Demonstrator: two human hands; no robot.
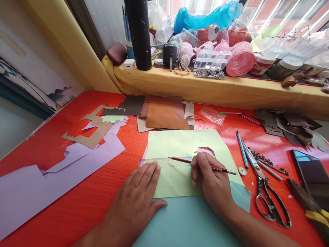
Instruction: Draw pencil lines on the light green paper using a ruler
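My left hand (140,192) lies flat with its fingers stretched out on a pale green paper sheet (180,142). Its fingertips press on the left part of a clear ruler (161,160), which lies across the sheet. Between the fingers of my right hand (209,175) is a red and black pencil (180,160), its tip pointing left at the ruler's edge. Thin lines are drawn on the green sheet, and a cut-out hole shows near its upper right. Underneath lies blue-green paper (185,219).
Scissors (260,181), a blue pen (242,149) and a phone (308,168) lie at right. Purple paper (69,178) and a brown cut piece (88,135) are at left. Leather pieces (164,115) lie behind the sheet; a crowded ledge (164,77) borders the red table (84,212).
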